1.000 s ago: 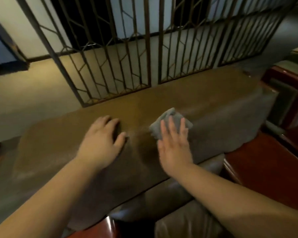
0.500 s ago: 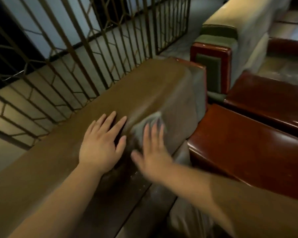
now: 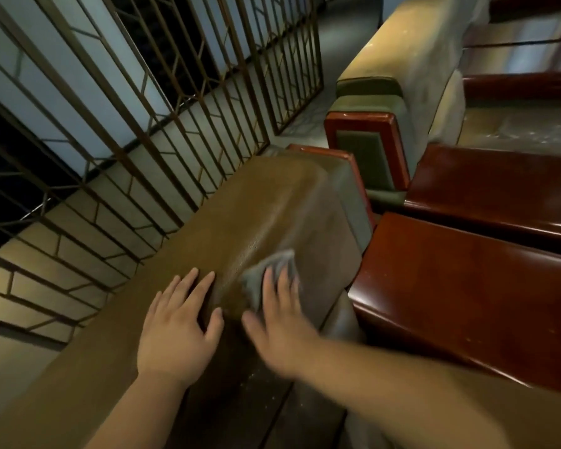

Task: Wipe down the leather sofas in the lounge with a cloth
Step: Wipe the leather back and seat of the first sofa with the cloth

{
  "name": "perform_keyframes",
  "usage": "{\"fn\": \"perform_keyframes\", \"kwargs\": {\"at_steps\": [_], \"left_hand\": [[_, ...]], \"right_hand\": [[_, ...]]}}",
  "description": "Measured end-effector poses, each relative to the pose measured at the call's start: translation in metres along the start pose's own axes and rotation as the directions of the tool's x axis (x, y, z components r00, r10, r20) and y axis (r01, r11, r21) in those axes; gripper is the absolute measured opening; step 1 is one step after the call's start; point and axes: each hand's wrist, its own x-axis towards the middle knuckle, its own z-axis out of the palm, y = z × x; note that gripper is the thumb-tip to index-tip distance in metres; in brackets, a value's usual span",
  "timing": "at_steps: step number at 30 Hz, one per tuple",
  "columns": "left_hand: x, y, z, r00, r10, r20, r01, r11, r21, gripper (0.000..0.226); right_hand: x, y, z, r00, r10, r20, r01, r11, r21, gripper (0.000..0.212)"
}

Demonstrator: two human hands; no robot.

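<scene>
We lay our left hand [image 3: 178, 322] flat, fingers spread, on top of the sofa backrest [image 3: 240, 205], apparently to brace. Just beside it, our right hand [image 3: 282, 319] presses the grey cloth [image 3: 269, 270] against the backrest's front edge with straight fingers, spreading pressure. Further right sits a glossy red-brown armrest [image 3: 467, 286].

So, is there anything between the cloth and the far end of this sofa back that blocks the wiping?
Nothing visible. The right hand presses the cloth flat; the sofa back beyond it is bare.
</scene>
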Motion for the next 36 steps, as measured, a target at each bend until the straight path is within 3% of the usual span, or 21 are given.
{"fn": "perform_keyframes", "kwargs": {"at_steps": [3, 6, 9, 12, 16, 18, 20, 22, 24, 26, 27, 29, 31, 33, 36], "left_hand": [[0.030, 0.029, -0.008, 0.996, -0.084, 0.011, 0.085, 0.994, -0.063, 0.070], [0.089, 0.075, -0.012, 0.997, 0.034, 0.069, -0.026, 0.993, -0.119, 0.058], [0.134, 0.112, -0.004, 0.980, 0.174, 0.099, -0.163, 0.980, -0.112, 0.056], [0.147, 0.121, 0.017, 0.988, 0.153, 0.010, -0.153, 0.988, 0.013, 0.058], [0.146, 0.116, 0.030, 0.976, 0.198, -0.093, -0.192, 0.979, 0.070, 0.059], [0.145, 0.116, 0.032, 0.975, 0.190, -0.113, -0.181, 0.980, 0.085, 0.061], [0.145, 0.119, 0.034, 0.976, 0.180, -0.123, -0.165, 0.979, 0.122, 0.066], [0.145, 0.119, 0.037, 0.976, 0.185, -0.118, -0.166, 0.974, 0.152, 0.074], [0.148, 0.117, 0.039, 0.975, 0.186, -0.120, -0.165, 0.972, 0.166, 0.078], [0.148, 0.117, 0.041, 0.975, 0.182, -0.131, -0.158, 0.971, 0.177, 0.080], [0.147, 0.118, 0.041, 0.973, 0.184, -0.138, -0.158, 0.971, 0.178, 0.080], [0.146, 0.120, 0.039, 0.971, 0.191, -0.147, -0.164, 0.971, 0.175, 0.081], [0.145, 0.121, 0.038, 0.969, 0.193, -0.151, -0.166, 0.970, 0.175, 0.081], [0.144, 0.121, 0.037, 0.967, 0.199, -0.159, -0.169, 0.968, 0.186, 0.081], [0.145, 0.120, 0.040, 0.957, 0.218, -0.190, -0.184, 0.966, 0.180, 0.081]], "right_hand": [[-0.004, 0.011, 0.009, 1.000, -0.022, 0.015, 0.022, 0.999, 0.032, 0.078], [0.046, 0.023, -0.045, 0.980, -0.045, -0.192, 0.012, 0.985, -0.172, 0.066], [0.105, 0.041, -0.134, 0.927, 0.115, -0.357, -0.112, 0.993, 0.029, 0.066], [0.131, 0.061, -0.176, 0.912, 0.157, -0.378, -0.140, 0.987, 0.073, 0.063], [0.087, 0.073, -0.099, 0.983, 0.016, -0.185, 0.007, 0.992, 0.124, 0.071], [0.046, 0.076, -0.051, 0.994, 0.038, -0.098, -0.023, 0.988, 0.150, 0.074], [0.048, 0.090, -0.042, 0.989, 0.085, -0.120, -0.069, 0.988, 0.137, 0.080], [0.086, 0.108, -0.067, 0.941, 0.186, -0.282, -0.154, 0.979, 0.131, 0.072], [0.131, 0.123, -0.118, 0.871, 0.383, -0.307, -0.242, 0.879, 0.410, 0.062], [0.153, 0.139, -0.137, 0.800, 0.471, -0.371, -0.257, 0.828, 0.497, 0.068], [0.149, 0.139, -0.128, 0.802, 0.441, -0.403, -0.232, 0.851, 0.471, 0.073], [0.115, 0.130, -0.073, 0.874, 0.300, -0.382, -0.161, 0.921, 0.354, 0.079], [0.060, 0.109, -0.013, 0.958, 0.195, -0.209, -0.115, 0.932, 0.343, 0.088], [0.040, 0.107, 0.011, 0.979, 0.173, -0.106, -0.124, 0.924, 0.362, 0.089], [0.085, 0.121, -0.038, 0.926, 0.220, -0.306, -0.107, 0.932, 0.346, 0.093]]}}
